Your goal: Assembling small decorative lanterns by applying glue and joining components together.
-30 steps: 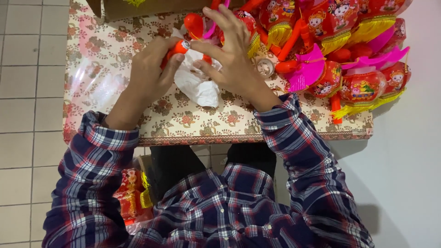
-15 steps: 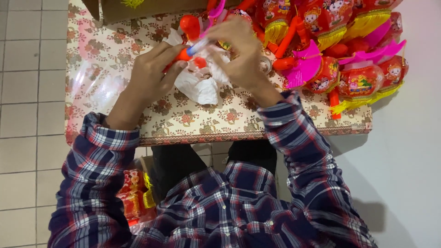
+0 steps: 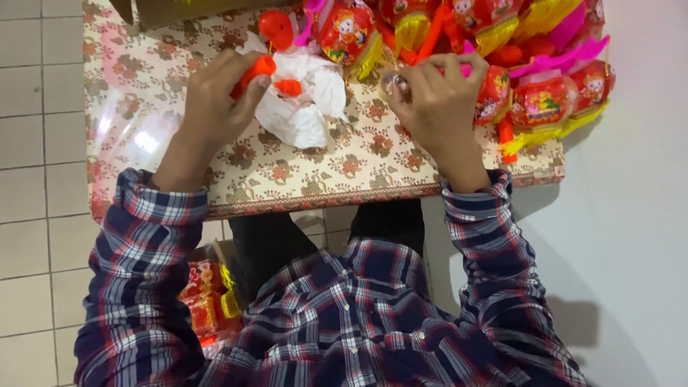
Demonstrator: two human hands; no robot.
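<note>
My left hand [image 3: 218, 97] grips an orange plastic stick [image 3: 252, 74] beside a crumpled white plastic wrapper [image 3: 301, 100] that lies on the floral table [image 3: 308, 172]. A small orange piece [image 3: 288, 87] rests on the wrapper. My right hand [image 3: 437, 100] is further right, fingers closed around a small round clear-and-brown object [image 3: 396, 84] at the edge of the toy pile. Both arms wear plaid sleeves.
A heap of red, yellow and pink toy lanterns [image 3: 530, 79] fills the table's far right. A red round piece [image 3: 275, 29] lies at the far edge near a cardboard box [image 3: 186, 11]. More red packets [image 3: 208, 301] sit on the tiled floor under my left arm. A white wall [image 3: 631, 215] runs along the right.
My hands have moved apart: the right hand left the wrapper and went right to the small round object. The left hand kept the orange stick.
</note>
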